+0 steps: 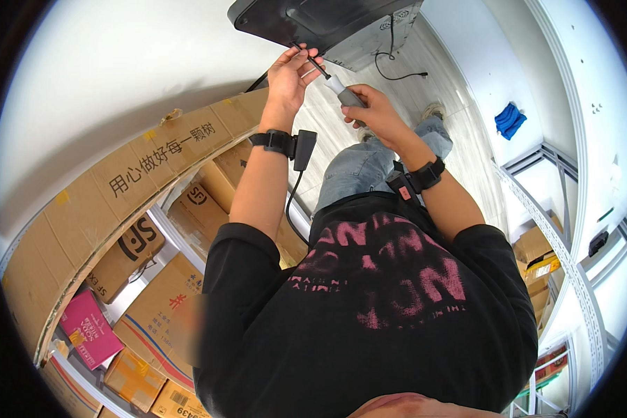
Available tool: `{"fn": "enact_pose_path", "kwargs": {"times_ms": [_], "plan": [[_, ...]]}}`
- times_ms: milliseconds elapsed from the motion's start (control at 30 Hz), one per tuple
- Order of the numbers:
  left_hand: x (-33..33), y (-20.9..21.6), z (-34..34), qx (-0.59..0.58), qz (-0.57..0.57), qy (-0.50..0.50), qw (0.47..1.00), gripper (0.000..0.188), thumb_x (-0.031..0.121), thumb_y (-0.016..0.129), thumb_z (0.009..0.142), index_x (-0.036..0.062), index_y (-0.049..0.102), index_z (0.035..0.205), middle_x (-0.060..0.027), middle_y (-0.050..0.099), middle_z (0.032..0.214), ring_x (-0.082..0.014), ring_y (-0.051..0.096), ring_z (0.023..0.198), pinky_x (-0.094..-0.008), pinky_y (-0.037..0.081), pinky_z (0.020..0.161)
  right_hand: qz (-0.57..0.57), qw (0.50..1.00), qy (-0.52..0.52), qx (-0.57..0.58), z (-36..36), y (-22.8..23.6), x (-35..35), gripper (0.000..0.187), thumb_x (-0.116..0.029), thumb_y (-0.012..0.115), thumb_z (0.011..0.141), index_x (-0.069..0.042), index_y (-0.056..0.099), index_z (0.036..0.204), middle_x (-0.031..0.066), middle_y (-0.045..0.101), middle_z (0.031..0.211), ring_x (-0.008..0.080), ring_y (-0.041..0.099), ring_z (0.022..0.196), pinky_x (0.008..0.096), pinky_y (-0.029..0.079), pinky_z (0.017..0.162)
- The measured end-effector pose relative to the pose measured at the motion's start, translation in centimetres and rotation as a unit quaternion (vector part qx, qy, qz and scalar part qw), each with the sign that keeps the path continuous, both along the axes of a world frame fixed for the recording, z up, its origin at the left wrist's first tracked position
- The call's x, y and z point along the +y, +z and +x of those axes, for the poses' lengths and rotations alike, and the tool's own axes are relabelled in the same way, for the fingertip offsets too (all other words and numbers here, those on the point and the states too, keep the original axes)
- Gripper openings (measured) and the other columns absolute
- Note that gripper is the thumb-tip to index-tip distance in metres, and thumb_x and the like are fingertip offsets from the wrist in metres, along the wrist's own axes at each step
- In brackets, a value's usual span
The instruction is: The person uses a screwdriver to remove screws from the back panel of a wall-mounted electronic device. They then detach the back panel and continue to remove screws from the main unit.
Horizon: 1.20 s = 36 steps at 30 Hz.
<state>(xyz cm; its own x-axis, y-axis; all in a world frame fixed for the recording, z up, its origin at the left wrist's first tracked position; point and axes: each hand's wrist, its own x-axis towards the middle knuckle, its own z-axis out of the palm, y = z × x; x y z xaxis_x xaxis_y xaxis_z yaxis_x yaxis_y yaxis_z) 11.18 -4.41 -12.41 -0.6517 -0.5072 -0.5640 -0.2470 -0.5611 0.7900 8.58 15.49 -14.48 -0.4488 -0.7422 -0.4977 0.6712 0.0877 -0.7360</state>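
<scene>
A screwdriver (336, 84) with a grey handle and dark shaft points up and left toward the underside of a black panel-like device (292, 22). Wrapped round its handle is my right hand (375, 111). My left hand (294, 73) is raised by the device's lower edge, its fingers closed around the shaft near the tip. Whether the tip touches a screw is hidden by those fingers. A speckled grey side panel (373, 43) adjoins the device.
Flattened cardboard (146, 150) tops a shelf of boxes (161, 306) on the left, with a pink box (89, 329) among them. A black cable (397, 75) lies on the floor (460, 150). At right are a blue cloth bundle (511, 120) and a metal rack (557, 244).
</scene>
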Motion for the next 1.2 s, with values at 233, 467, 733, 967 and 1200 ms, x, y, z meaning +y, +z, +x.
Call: {"fn": "enact_pose_path", "kwargs": {"times_ms": [233,467,733,967,1200], "plan": [[0.4,-0.8,0.5,-0.016,0.006,-0.024,1.0,0.015,0.007,0.048,0.093,0.0022,0.053,0.106,-0.0137,0.064,0.1,-0.0244,0.066,0.088,-0.033,0.057,0.074,0.011,1.0,0.008,0.012,0.2,-1.2,0.8,0.045,-0.007,0.065,0.079,0.0,0.049,0.12,0.0082,0.059,0.096,0.0133,0.059,0.078,0.0257,0.047,0.061],[1.8,-4.8,2.4,-0.085,0.056,-0.055,0.993,0.018,0.011,0.044,0.095,0.0029,0.05,0.111,-0.0151,0.062,0.105,-0.0259,0.064,0.093,-0.0371,0.055,0.081,0.121,0.99,0.057,-0.037,0.7,-3.1,3.1,0.043,-0.017,0.061,0.085,-0.006,0.049,0.125,0.0026,0.058,0.089,0.008,0.054,0.069,0.024,0.04,0.053],[1.5,-8.5,1.7,-0.101,0.028,-0.044,0.994,0.022,0.01,0.047,0.093,0.006,0.049,0.114,-0.0116,0.064,0.1,-0.022,0.063,0.086,-0.0338,0.054,0.074,0.045,0.984,-0.034,-0.171,2.1,-6.5,2.1,0.035,-0.025,0.046,0.095,-0.004,0.049,0.123,0.0038,0.056,0.078,0.0066,0.047,0.053,0.0193,0.031,0.041],[1.2,-8.6,0.4,-0.103,-0.001,-0.033,0.994,0.019,0.012,0.047,0.095,0.0118,0.053,0.113,-0.009,0.064,0.1,-0.0195,0.061,0.086,-0.0334,0.05,0.075,0.008,0.978,-0.065,-0.197,1.5,-7.0,1.2,0.033,-0.024,0.046,0.094,-0.002,0.051,0.118,0.0044,0.057,0.076,0.0072,0.046,0.051,0.0211,0.031,0.04],[0.7,-9.3,0.3,-0.107,-0.009,-0.015,0.994,0.016,0.011,0.049,0.094,0.0097,0.053,0.11,-0.0093,0.065,0.094,-0.0181,0.062,0.082,-0.0318,0.051,0.071,0.011,0.974,-0.061,-0.218,1.1,-7.1,0.5,0.03,-0.025,0.043,0.095,-0.003,0.051,0.113,0.0043,0.056,0.075,0.0064,0.044,0.05,0.0196,0.029,0.038]]}}
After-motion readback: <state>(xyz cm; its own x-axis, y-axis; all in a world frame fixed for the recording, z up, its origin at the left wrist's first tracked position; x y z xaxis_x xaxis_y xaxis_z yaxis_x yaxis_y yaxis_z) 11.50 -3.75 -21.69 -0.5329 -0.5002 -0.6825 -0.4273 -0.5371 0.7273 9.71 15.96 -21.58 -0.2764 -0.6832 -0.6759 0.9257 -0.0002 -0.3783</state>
